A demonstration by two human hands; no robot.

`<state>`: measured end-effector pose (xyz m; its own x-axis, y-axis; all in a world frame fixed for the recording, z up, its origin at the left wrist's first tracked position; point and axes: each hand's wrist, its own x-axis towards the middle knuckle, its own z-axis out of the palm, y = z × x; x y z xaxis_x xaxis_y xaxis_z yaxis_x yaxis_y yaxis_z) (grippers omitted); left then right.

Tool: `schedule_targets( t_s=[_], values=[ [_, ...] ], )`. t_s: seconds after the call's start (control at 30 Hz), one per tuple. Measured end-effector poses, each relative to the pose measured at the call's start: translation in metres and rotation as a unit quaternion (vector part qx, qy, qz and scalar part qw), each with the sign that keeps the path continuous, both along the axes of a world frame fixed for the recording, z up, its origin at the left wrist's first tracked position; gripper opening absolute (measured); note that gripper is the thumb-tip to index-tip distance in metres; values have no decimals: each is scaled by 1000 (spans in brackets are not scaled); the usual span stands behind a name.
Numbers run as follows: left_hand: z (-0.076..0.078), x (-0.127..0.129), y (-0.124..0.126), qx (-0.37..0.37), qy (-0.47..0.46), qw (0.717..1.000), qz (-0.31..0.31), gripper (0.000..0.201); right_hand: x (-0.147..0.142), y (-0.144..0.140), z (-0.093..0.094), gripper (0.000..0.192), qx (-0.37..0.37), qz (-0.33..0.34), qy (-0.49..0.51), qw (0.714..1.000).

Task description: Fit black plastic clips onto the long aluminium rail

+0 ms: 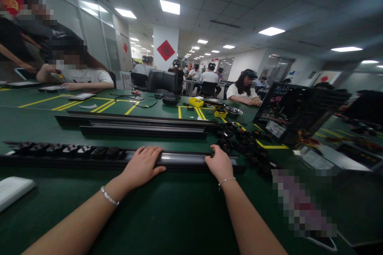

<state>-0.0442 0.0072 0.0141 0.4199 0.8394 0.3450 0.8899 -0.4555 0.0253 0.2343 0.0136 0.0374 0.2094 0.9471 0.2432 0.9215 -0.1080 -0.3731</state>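
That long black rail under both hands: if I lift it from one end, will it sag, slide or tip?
Probably stiff: the long black rail lies dead straight under the left hand and right hand. Likely end-heavy: black socket modules fill only its left stretch, so it may tip that way. Its glossy channel looks slippery, though the green table mat may slow sliding.

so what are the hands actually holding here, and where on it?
Both hands rest on the nearest long black rail: left hand flat across its middle, right hand further right, fingers over its top edge. Neither visibly lifts it.
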Motion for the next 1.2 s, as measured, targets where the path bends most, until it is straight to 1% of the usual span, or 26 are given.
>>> schedule_targets(
  t_s=[0.2,0.53,0.73,0.9,1.2],
  values=[
    [1,0,0,-5,-4,1000,1,59,1,0,2,44,-6,-3,1,1000],
    [3,1,-1,-9,-5,1000,1,58,6,0,6,51,-29,-42,3,999],
    [1,1,-1,-3,-2,1000,-3,59,9,0,7,57,-40,-40,14,998],
    [1,0,-1,-5,-4,1000,-4,59,11,1,7,56,-45,-45,20,998],
    [2,1,-1,-11,-4,1000,1,58,15,2,5,50,-36,-34,27,998]
  ],
)
